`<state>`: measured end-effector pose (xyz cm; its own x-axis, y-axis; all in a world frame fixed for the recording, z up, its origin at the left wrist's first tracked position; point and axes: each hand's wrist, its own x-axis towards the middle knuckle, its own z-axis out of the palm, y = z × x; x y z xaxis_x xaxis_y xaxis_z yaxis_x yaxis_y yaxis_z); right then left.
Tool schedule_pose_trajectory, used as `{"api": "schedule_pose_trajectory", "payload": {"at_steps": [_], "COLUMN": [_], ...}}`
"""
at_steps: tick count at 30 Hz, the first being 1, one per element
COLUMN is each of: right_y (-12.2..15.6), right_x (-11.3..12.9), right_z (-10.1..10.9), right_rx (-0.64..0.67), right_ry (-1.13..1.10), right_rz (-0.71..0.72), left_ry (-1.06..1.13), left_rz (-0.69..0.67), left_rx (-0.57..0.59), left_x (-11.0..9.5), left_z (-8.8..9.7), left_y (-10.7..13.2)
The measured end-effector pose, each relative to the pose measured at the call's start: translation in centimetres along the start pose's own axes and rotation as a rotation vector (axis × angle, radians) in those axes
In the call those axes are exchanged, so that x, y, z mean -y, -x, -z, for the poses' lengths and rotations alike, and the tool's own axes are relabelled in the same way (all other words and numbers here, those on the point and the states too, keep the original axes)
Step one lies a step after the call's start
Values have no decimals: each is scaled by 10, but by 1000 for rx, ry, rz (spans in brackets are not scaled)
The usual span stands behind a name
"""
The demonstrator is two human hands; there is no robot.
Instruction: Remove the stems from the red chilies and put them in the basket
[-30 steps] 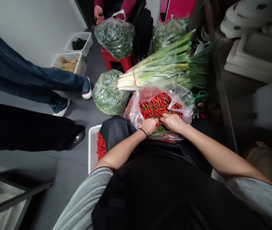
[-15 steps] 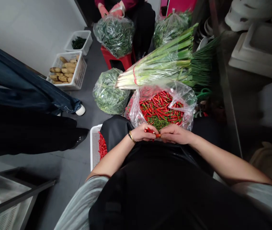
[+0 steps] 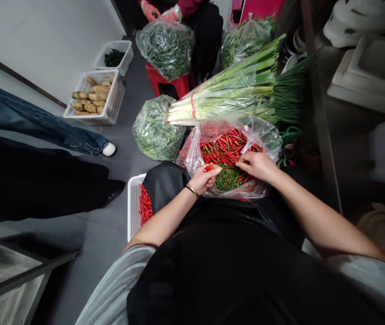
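2 hands at the chilli bag

The left hand point(image 3: 204, 178) is clenched on red chillies point(image 3: 208, 167) at the bag point(image 3: 192, 153) edge; the right hand point(image 3: 256, 164) reaches into the bag, fingers pinching among the chillies there.

A: What kind of room is this?

B: A cramped indoor workspace, seen from above. The floor point(image 3: 118, 135) is smooth dark grey. A plain white wall point(image 3: 43, 40) runs along the upper left, with a dark strip at its foot.

A: Any furniture?

B: A low red stool point(image 3: 165, 83) stands near the top centre. A metal-framed shelf point(image 3: 23, 266) juts in at the lower left. Along the right, a dark counter point(image 3: 335, 135) carries white moulded shapes, blurred.

A: And the light?

B: Even and artificial, brightest on the wall, dim on the right.
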<state>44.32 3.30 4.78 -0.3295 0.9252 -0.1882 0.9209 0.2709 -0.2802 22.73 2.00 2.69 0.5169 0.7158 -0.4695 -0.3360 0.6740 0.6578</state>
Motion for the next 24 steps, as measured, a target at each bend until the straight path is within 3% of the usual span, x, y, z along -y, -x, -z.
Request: {"api": "schedule_pose_trajectory", "payload": {"at_steps": [4, 6, 9, 12, 14, 18, 21, 24], "right_y": [21, 9, -28, -57, -61, -44, -24, -1], "right_x": [21, 25, 24, 26, 25, 15, 12, 24], "right_z": [3, 1, -3, -6, -6, -4, -4, -9], "right_rx": [32, 51, 66, 246, 328, 292, 105, -8], "right_ry": [-226, -181, 61, 225, 239, 203, -24, -581], "right_rz": [200, 102, -149, -151, -117, -133, -229, -199], "left_ry": [-52, -49, 6, 59, 64, 34, 24, -67], "left_rz": [47, 58, 78, 65, 82, 94, 36, -1], "left_rx": [-29, -20, -16, 35, 73, 90, 28, -53], "left_x": [4, 2, -2, -6, -7, -6, -2, 4], "left_z": [-10, -8, 3, 17, 23, 23, 11, 0], "left_y": [-7, -7, -4, 0, 1, 0, -4, -7]}}
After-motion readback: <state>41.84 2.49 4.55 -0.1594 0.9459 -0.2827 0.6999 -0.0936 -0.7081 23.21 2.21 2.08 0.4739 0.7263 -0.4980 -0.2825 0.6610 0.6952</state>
